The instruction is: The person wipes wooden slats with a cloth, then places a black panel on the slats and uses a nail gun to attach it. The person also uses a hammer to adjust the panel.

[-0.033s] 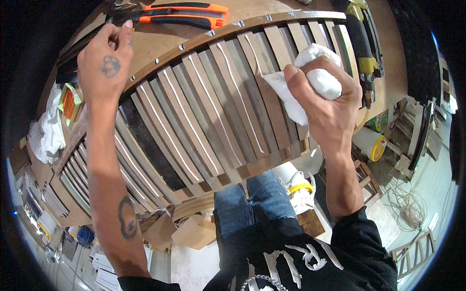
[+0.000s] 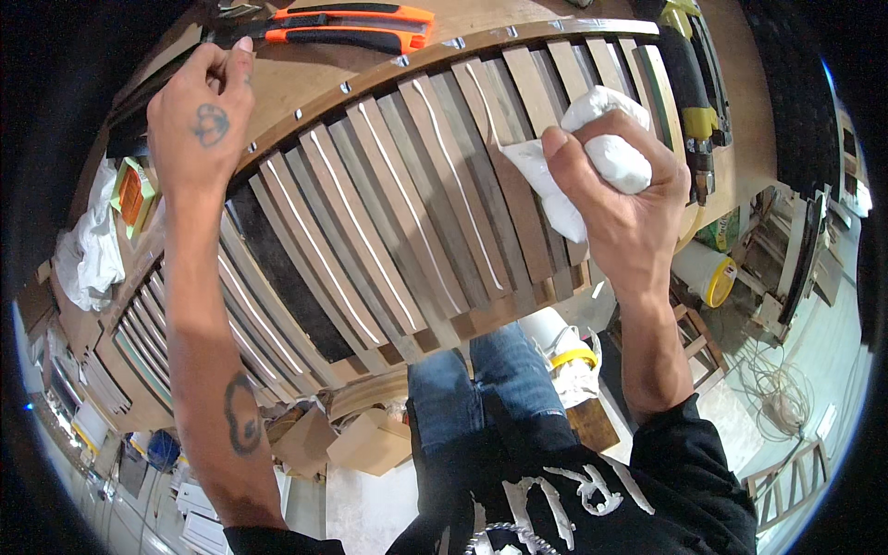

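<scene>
My right hand [image 2: 634,180] is closed round a soft white piping bag [image 2: 555,199], squeezed so that it bulges above and below my fingers. The bag's narrow tip points left and meets the top of a brown wooden strip [image 2: 518,176], where a white bead [image 2: 487,106] runs down from the far end. More white beads line the strips to the left, set in a slatted wooden frame [image 2: 536,39]. My left hand [image 2: 205,111] is at the far left above the frame's far corner, fingers curled and thumb against them; what they hold, if anything, is hidden.
Beyond the frame lies an orange and black cutting tool [image 2: 361,28]. At right is a black and yellow hand tool [image 2: 689,92]. A white plastic bag [image 2: 92,245] and a small green and orange box [image 2: 137,196] sit at left. A white bucket [image 2: 708,277] stands below right.
</scene>
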Action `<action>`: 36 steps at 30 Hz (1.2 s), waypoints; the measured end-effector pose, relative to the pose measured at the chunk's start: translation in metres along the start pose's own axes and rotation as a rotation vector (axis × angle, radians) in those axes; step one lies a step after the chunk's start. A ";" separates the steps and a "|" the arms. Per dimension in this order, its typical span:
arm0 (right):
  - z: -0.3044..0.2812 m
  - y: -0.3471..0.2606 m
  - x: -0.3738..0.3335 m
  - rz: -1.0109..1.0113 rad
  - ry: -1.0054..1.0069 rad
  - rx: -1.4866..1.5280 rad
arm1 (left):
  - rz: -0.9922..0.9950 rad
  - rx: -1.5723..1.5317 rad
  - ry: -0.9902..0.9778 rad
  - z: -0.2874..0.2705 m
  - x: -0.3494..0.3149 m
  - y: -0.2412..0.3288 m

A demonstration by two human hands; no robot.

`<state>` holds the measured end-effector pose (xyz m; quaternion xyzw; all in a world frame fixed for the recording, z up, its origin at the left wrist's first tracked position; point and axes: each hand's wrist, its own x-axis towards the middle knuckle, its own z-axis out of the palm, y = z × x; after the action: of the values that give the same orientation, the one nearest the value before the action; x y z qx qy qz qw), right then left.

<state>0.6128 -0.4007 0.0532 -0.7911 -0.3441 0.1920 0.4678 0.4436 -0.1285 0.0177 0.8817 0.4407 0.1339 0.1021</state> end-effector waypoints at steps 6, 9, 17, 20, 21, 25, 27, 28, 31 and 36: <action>-0.012 -0.002 -0.021 0.026 0.007 -0.045 | 0.013 -0.024 0.024 0.003 -0.001 -0.002; -0.016 -0.004 -0.031 0.045 -0.007 -0.089 | 0.013 -0.015 0.017 0.003 0.000 -0.003; -0.028 -0.005 -0.058 0.083 -0.069 -0.097 | 0.013 0.028 0.013 0.006 0.001 -0.010; -0.034 -0.004 -0.067 0.114 -0.087 -0.078 | 0.006 0.021 -0.006 0.004 0.001 -0.007; -0.034 -0.001 -0.067 0.063 -0.086 -0.102 | 0.002 0.007 -0.006 0.004 0.001 -0.005; -0.039 0.005 -0.076 0.063 -0.126 -0.095 | 0.006 0.007 0.000 0.004 0.000 -0.007; -0.038 0.001 -0.074 0.059 -0.136 -0.107 | 0.003 0.011 0.002 0.004 0.000 -0.006; -0.038 0.000 -0.073 0.057 -0.141 -0.113 | -0.006 0.004 0.001 0.003 -0.001 -0.003; -0.047 -0.001 -0.069 0.075 -0.178 -0.076 | -0.003 -0.007 0.023 0.006 -0.002 -0.003; -0.051 -0.007 -0.032 0.311 0.032 0.118 | -0.040 0.035 -0.003 0.000 -0.003 0.004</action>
<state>0.6200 -0.4525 0.0834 -0.8089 -0.1981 0.2692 0.4837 0.4444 -0.1334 0.0180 0.8746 0.4602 0.1231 0.0900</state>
